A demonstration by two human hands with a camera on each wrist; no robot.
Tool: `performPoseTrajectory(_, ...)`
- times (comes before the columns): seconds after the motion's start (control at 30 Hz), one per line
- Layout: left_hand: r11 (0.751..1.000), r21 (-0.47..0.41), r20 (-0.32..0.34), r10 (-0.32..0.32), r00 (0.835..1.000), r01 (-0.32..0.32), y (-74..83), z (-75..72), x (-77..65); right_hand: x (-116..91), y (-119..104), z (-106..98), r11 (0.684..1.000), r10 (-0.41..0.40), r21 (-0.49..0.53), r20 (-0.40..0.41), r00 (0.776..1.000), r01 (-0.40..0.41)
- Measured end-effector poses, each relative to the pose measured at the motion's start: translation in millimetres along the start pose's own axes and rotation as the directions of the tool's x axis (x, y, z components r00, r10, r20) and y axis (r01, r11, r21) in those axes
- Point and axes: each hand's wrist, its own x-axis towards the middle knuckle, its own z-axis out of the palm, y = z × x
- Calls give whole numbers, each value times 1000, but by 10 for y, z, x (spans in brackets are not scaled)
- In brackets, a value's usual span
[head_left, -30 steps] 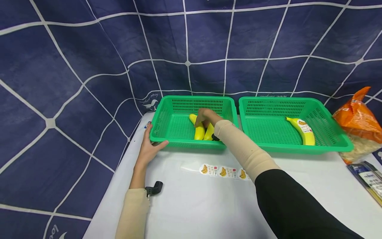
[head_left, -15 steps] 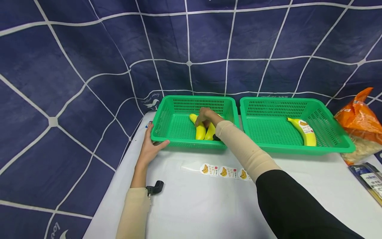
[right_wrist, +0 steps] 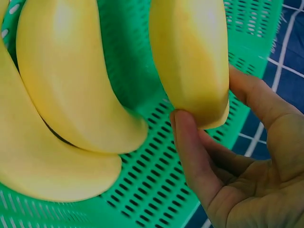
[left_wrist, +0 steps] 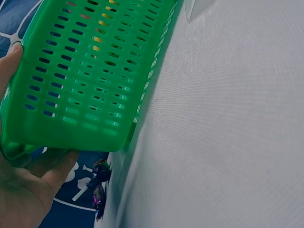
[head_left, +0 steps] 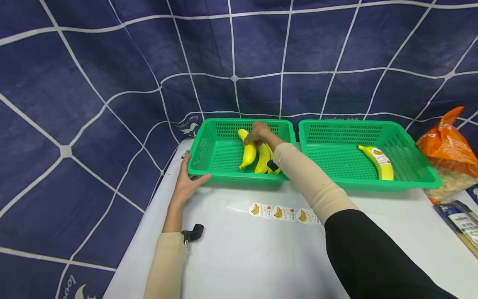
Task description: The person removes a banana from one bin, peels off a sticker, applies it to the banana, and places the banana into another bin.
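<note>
My right hand (head_left: pixel 258 132) pinches a yellow banana (head_left: pixel 248 155) near one end, between thumb and fingers, over the left green basket (head_left: pixel 209 143). In the right wrist view the held banana (right_wrist: pixel 190 57) stands apart from two others. Those two, a banana (right_wrist: pixel 71 76) and a lower banana (right_wrist: pixel 52 161), lie side by side on the basket floor. My left hand (head_left: pixel 184 185) holds the near left corner of this basket, its thumb at the front rim. The left wrist view shows that hand (left_wrist: pixel 23 194) around the basket's corner (left_wrist: pixel 90 128).
A second green basket (head_left: pixel 336 162) stands to the right, with one stickered banana (head_left: pixel 380 162) inside. A strip of banana stickers (head_left: pixel 284 213) lies on the white table (head_left: pixel 242 257). At the far right are an orange-topped bag (head_left: pixel 449 153) and a flat packet (head_left: pixel 461 226).
My right hand has risen slightly, lifting the banana off the basket floor, and its lower end has swung a little left. The left hand stays at the basket corner.
</note>
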Motion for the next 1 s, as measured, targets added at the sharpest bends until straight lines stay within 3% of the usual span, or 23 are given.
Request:
performPoseTrajectory(0.2, 1000, -29, 21, -3, 1000, 4, -23, 50, -5, -129, 80, -111, 998, 22, 61, -28, 999, -20)
performPoseTrajectory(0.5, 1000, -20, 16, -9, 1000, 9, -347, 142, 147, -492, 246, -251, 995, -20, 98, -54, 998, 26)
performPoseTrajectory(0.73, 1000, -21, 0, 11, 1000, -11, -362, 133, 165, -816, 385, -437, 986, -54, 152, -102, 993, 69)
performPoseTrajectory(1.0, 1000, -29, -14, -7, 1000, 6, -335, 54, 159, -1166, 514, -639, 976, -24, 212, -126, 992, 50)
